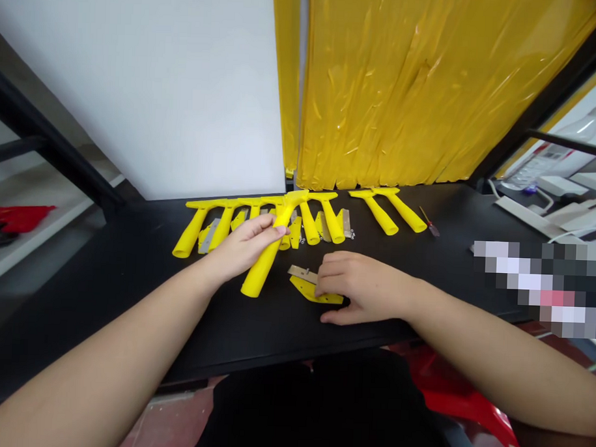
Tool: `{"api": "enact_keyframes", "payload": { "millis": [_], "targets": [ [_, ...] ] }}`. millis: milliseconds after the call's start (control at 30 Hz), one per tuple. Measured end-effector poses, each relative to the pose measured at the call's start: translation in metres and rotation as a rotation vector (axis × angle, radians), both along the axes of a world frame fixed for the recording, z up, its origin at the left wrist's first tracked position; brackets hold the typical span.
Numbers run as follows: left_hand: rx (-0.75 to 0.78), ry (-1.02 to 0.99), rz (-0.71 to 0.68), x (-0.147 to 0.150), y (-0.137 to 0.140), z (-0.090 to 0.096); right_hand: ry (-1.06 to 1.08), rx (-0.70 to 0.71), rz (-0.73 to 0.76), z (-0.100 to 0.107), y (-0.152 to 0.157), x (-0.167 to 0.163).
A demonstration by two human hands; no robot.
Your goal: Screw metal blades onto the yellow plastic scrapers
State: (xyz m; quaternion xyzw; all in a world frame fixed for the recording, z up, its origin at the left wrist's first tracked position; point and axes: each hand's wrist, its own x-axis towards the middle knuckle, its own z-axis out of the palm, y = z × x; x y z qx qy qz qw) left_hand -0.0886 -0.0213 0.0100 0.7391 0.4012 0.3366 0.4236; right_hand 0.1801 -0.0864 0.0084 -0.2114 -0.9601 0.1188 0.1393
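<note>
My left hand (251, 240) is closed round a yellow plastic scraper handle (262, 268), raised at a tilt with its wide head up and away from me. On the black table, my right hand (359, 287) has its fingers and thumb bent round the right end of a flat yellow scraper plate (308, 290). A metal blade (302, 273) lies along the far side of that plate, with a small piece, perhaps a screw, on it. The fingers cover the right ends of both parts.
Several yellow handles (190, 236) lie in a row behind my hands, with metal blades (346, 222), yellow plates and small screws among them. Two more handles (383, 217) and a screwdriver (431, 225) lie at right. White and yellow panels back the table (216, 338).
</note>
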Motion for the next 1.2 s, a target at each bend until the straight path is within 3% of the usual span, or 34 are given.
{"api": "enact_keyframes", "payload": {
  "millis": [400, 667, 800, 967, 1033, 1200],
  "targets": [
    [0.022, 0.003, -0.002, -0.001, 0.001, -0.002, -0.008, 0.173, -0.075, -0.011, -0.002, -0.003],
    [0.023, 0.002, -0.001, 0.000, 0.000, 0.000, 0.351, -0.138, -0.300, 0.000, 0.009, 0.020],
    [0.005, 0.002, -0.022, -0.001, 0.001, 0.000, 0.197, -0.245, -0.449, 0.005, 0.021, 0.043],
    [0.004, 0.010, -0.005, -0.002, 0.002, -0.002, 0.060, -0.313, -0.529, 0.003, 0.031, 0.057],
    [0.003, 0.013, -0.004, -0.002, 0.002, -0.002, 0.004, -0.284, -0.546, 0.002, 0.031, 0.057],
    [0.018, 0.022, -0.014, -0.003, 0.003, -0.003, 0.019, 0.034, -0.493, 0.002, 0.021, 0.043]
  ]
}}
